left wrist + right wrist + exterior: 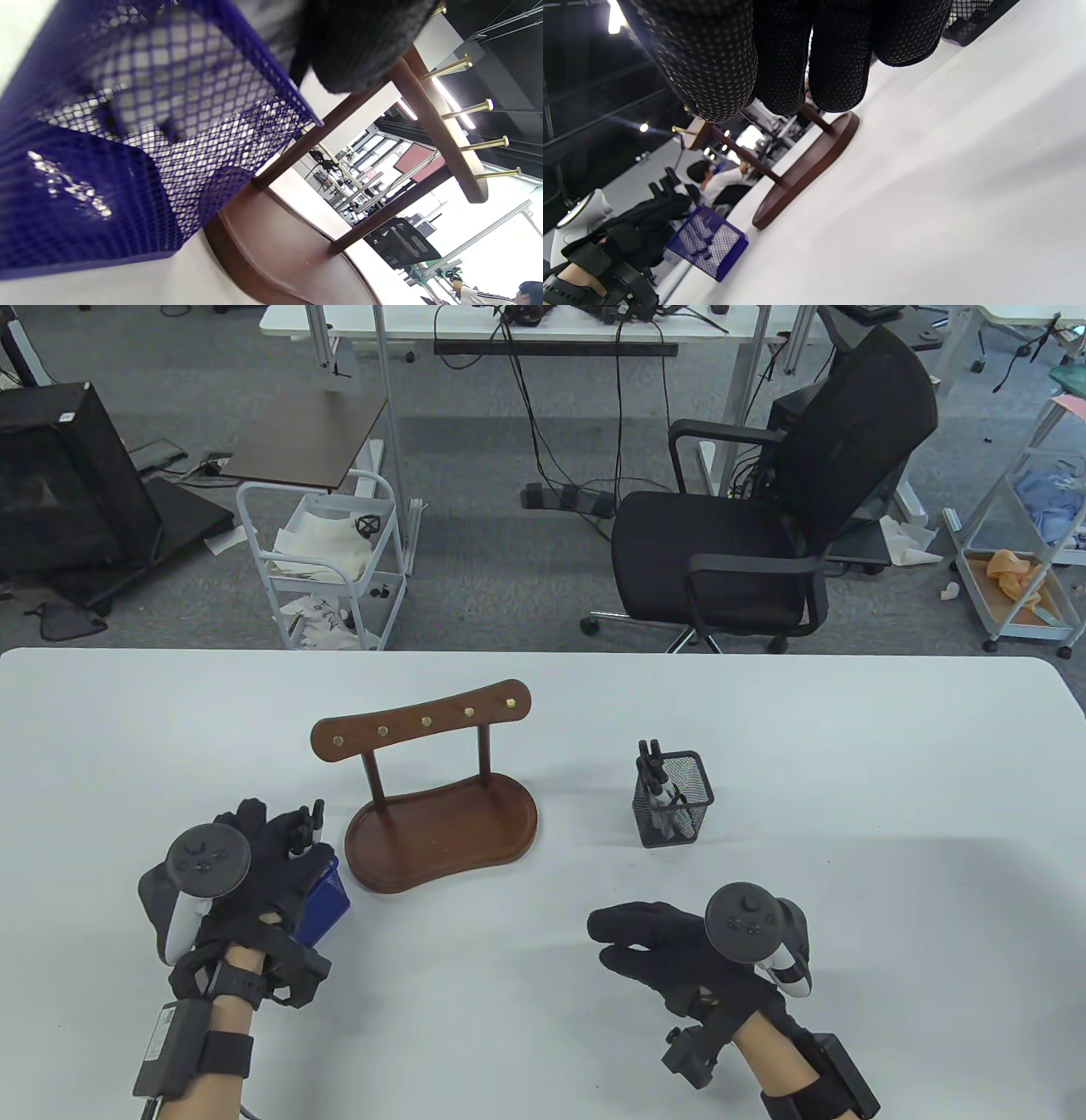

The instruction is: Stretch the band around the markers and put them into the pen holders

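Markers (307,824) are gripped by the left hand (254,857) over the blue holder (327,899); insertion is judged underway. The right hand (653,942) is relaxed above the surface (848,814). A steady downward placement is needed next

White table (848,746) carries a wooden hook stand (441,831), black mesh holder (674,802) and blue mesh holder (327,903)

left hand (254,857): fingers curled, gripping | right hand (670,942): fingers relaxed, idle
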Motion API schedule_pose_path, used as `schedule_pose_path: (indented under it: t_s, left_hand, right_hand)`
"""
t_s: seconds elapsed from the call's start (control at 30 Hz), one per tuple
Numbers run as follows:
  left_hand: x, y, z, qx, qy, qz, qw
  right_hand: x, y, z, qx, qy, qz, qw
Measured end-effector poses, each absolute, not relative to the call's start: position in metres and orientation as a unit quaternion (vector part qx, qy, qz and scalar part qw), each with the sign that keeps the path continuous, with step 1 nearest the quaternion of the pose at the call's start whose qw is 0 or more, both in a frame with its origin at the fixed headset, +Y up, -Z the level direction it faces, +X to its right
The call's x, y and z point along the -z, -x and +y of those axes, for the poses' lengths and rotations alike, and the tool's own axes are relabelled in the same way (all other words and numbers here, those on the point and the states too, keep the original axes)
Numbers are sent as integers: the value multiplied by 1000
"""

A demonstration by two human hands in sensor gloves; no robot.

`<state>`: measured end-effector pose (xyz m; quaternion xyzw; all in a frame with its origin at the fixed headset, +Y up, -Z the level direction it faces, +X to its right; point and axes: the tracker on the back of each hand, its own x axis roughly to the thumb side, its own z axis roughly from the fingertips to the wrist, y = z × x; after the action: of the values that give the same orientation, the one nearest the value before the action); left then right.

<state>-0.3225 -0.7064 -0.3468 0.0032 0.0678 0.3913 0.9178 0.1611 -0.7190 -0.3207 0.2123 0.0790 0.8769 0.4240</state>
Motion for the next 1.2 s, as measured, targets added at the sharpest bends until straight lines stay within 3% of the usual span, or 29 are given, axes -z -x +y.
schedule_pose_path:
  t_s: [0.3,0.63,0.9,1.2]
  left_hand:
    - [334,316,-696,-378,1,32,925]
    - [308,228,-680,-315,8,-122,941]
    - [300,165,-710,-307,77,-201,927]
    - [299,149,-743,-177,103,-218,954]
  right_hand:
    - [321,-161,-719,-877,-217,78,422]
    - [319,-156,-722,-884,-217,82,405]
    - [315,-145,-732,-921,-200,64,329]
    - [317,-134,-748,-950,-188,95,231]
